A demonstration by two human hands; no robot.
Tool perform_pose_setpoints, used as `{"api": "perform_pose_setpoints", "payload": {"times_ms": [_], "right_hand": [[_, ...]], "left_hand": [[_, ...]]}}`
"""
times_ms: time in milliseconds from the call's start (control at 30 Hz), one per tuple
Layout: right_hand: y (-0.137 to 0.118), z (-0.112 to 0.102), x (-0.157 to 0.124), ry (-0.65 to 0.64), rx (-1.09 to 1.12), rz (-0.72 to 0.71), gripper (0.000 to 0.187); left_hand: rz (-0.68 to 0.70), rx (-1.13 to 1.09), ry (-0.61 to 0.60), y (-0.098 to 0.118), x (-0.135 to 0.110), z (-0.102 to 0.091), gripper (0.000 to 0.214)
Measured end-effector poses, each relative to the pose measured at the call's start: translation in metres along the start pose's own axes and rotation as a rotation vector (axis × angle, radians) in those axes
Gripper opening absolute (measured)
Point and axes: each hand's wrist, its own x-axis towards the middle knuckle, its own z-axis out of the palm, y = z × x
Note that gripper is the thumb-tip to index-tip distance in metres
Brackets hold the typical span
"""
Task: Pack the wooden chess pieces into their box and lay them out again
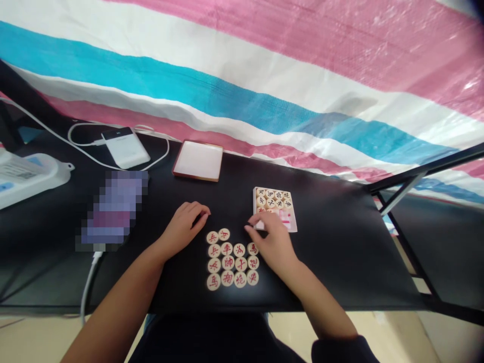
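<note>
My left hand rests on the black table, fingers loosely curled and thumb slightly apart, nothing visible in it. To its right lie several round xiangqi pieces with red characters, set in uneven rows. My right hand reaches over the near left corner of a small white box. Its thumb and index finger are a little apart, with no piece visible between them. Inside the box are rows of pieces with black characters, and a few red ones partly hidden by my hand. Pink-and-white printing shows beside them.
Behind the pieces lies a shallow box lid, white inside. Toward the left are a pixelated phone with a cable, a white power bank and a white power strip. Striped plastic sheeting hangs behind; a black metal frame stands right.
</note>
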Motion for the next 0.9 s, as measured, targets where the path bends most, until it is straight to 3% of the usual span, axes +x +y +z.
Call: {"api": "perform_pose_setpoints", "payload": {"times_ms": [133,333,500,733,900], "right_hand": [[-0.023,0.017,-0.001,-0.260,-0.016,-0.177,0.022],[-0.033,0.033,0.009,-0.334,-0.203,-0.178,0.017],[-0.028,0.031,0.006,-0.242,-0.216,-0.138,0.017],[0.003,-0.008,0.000,0.077,-0.123,0.100,0.017],[0.020,-0.010,0.000,0.026,-0.142,0.271,0.011]], "left_hand": [[0.000,0.005,-0.004,0.001,0.000,0.000,0.018],[0.003,0.005,-0.003,0.001,0.001,0.000,0.018],[0.007,0.006,-0.001,-0.001,0.000,0.001,0.017],[0.020,-0.006,0.010,-0.005,0.000,0.003,0.016],[0.020,-0.011,0.017,-0.005,0.000,0.003,0.018]]}}
